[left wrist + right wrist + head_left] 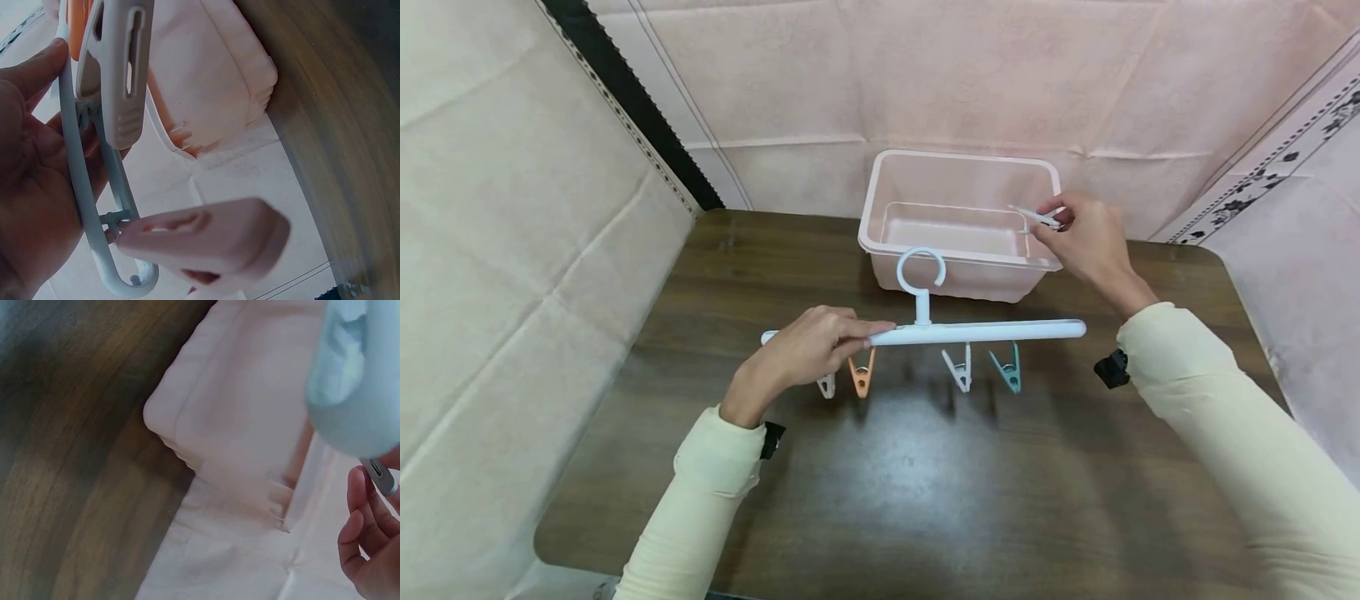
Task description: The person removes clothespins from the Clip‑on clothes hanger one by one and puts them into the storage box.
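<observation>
My left hand (pixel 816 343) grips the left part of a pale blue clip hanger (pixel 977 332), held up with its hook (pixel 921 271) on top. Beneath the bar hang an orange clip (pixel 861 377), a white clip (pixel 958 369), a teal clip (pixel 1009 369) and a beige clip (pixel 827 385) partly behind the hand. A pink clip (pixel 212 237) near the hanger's end shows in the left wrist view. Over the right side of the pink basin (pixel 962 279), my right hand (pixel 1090 237) pinches a light grey clip (pixel 1037 217). Its rounded end also shows in the right wrist view.
The basin stands at the back of the brown wooden table (pixel 910 500), against a pale cloth backdrop (pixel 970 75). Cloth also hangs along both sides. In the right wrist view, the hanger's blurred end (pixel 356 419) covers the upper right.
</observation>
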{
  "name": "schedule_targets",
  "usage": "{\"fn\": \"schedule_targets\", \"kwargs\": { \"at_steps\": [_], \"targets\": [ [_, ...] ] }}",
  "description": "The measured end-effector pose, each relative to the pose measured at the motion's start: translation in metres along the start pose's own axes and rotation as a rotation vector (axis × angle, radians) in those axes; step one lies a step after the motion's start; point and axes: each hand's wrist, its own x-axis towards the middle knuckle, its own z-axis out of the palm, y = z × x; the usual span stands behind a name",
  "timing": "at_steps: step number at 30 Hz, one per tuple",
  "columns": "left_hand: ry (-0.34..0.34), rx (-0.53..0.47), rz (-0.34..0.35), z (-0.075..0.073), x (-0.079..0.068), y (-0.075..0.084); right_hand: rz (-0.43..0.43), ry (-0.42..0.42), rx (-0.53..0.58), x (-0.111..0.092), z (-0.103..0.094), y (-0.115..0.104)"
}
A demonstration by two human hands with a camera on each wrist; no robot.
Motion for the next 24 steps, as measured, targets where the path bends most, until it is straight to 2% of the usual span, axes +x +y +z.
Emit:
{"fn": "schedule_targets", "kwargs": {
  "at_steps": [7,14,24],
  "targets": [
    [-0.003,0.004,0.009,0.0,-0.001,-0.002,0.009,-0.013,-0.013,0.001,0.009,0.011],
    [-0.015,-0.009,-0.02,0.001,-0.003,-0.004,0.017,-0.021,-0.015,-0.002,0.021,0.022],
    [-0.015,-0.007,-0.014,0.002,-0.004,-0.009,0.034,-0.031,-0.012,-0.001,0.022,0.021]
  ]
}}
